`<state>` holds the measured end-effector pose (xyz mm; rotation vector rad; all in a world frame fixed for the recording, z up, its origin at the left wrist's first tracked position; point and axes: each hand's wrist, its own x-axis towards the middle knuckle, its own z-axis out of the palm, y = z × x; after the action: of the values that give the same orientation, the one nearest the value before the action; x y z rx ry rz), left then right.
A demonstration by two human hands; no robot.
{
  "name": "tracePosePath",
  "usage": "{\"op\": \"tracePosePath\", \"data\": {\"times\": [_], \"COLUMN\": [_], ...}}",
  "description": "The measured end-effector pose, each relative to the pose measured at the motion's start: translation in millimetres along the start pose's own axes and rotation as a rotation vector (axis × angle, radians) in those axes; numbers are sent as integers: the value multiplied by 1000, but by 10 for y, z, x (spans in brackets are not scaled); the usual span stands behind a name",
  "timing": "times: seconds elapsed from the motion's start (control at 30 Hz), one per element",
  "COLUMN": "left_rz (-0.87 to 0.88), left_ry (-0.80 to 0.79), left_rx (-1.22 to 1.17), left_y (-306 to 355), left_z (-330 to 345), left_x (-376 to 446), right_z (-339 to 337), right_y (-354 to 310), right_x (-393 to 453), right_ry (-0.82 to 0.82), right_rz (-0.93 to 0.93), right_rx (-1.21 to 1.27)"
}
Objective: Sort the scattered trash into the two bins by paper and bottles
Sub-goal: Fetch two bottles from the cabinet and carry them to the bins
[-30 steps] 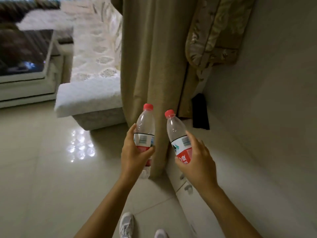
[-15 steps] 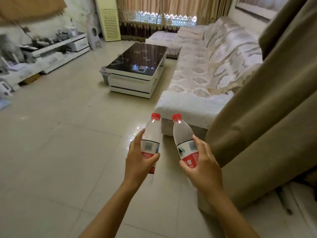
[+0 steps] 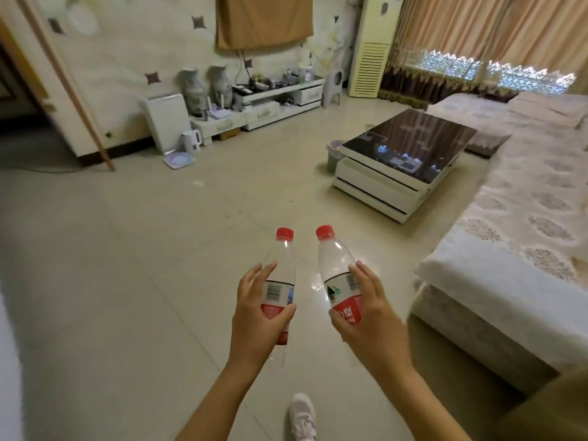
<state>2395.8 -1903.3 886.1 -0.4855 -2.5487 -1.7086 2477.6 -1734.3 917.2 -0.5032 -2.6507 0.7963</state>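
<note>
I hold two clear plastic bottles with red caps and red-and-white labels, upright, side by side over the tiled floor. My left hand (image 3: 254,316) is wrapped around the label of the left bottle (image 3: 281,268). My right hand (image 3: 370,316) grips the right bottle (image 3: 337,265), which leans slightly to the left. Both bottles look empty. A small greenish bin (image 3: 334,154) stands on the floor at the far left corner of the coffee table. No paper trash shows.
A black glass-topped coffee table (image 3: 404,154) stands ahead on the right. A sofa with a pale patterned cover (image 3: 521,237) runs along the right side. A low TV cabinet (image 3: 273,103) lines the far wall. My white shoe (image 3: 302,418) is below.
The view has swung left, away from the curtain and wall, out to the open living room. Both hands keep the same hold on the bottles.
</note>
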Motion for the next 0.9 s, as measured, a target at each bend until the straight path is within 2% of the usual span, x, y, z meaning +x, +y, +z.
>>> {"op": "tracePosePath", "data": {"times": [0.23,0.47,0.67,0.9], "left_rz": [-91,-114,-109,-108], "left_ry": [110,157,175,150], "left_rx": [39,71,75,19], "left_y": [-474,-663,-871,-1420], "left_z": [-190,-287,-434,-806], "left_x": [1191,2632,3774,5236], "right_z": [795,1277,1636,2332], "right_y": [-269,-567,-871,-1274], "right_x": [1425,2946,4000,5268], "right_ry": [-98,-166,-187,-195], "right_rz": [-107,-163,-200,-162], "right_rx": [14,30,19,34]}}
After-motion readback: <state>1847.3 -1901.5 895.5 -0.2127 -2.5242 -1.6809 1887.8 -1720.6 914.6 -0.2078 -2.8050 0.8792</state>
